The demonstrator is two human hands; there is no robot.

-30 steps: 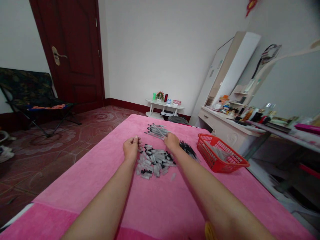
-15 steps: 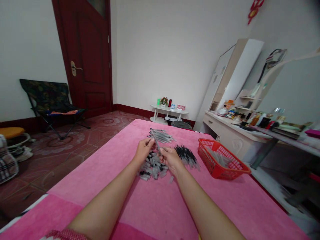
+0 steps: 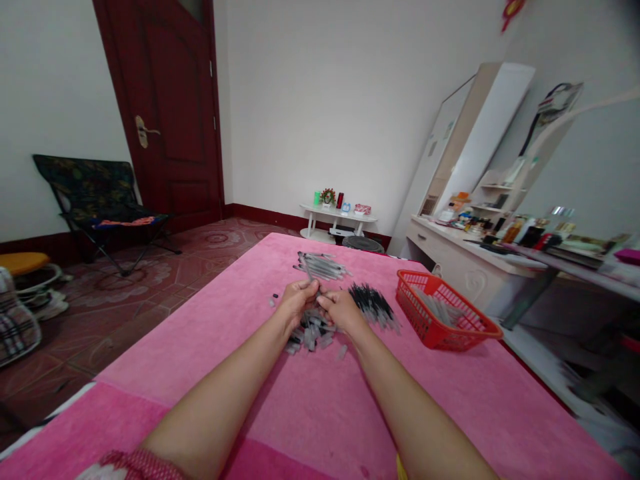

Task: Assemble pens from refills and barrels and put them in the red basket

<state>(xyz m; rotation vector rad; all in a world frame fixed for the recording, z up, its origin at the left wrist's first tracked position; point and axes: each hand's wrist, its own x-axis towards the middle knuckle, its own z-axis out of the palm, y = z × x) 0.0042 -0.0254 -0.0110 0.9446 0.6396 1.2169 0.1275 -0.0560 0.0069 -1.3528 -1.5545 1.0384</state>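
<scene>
My left hand (image 3: 299,297) is closed round a slim grey pen (image 3: 308,269), whose far end points up and away. The fingertips of my right hand (image 3: 341,309) pinch at the pen's near end, close against my left fingers, which hide part of it. Under both hands lies a loose pile of translucent and black pen caps (image 3: 312,335). Beyond them is a row of grey pens (image 3: 327,266), lying side by side. Right of my right hand, a bunch of black-ended pen parts (image 3: 373,307) lies on the pink cloth.
A red plastic basket (image 3: 440,339) holding clear pen tubes (image 3: 437,310) stands at the right of the pink-covered table (image 3: 200,360). A small black piece (image 3: 275,295) lies left of my left hand. A dressing table (image 3: 450,247) stands beyond the basket.
My hands have come closer together, the left one moving right along the pen towards my right fingers. A small black piece now shows on the cloth at left. The view has shifted slightly.
</scene>
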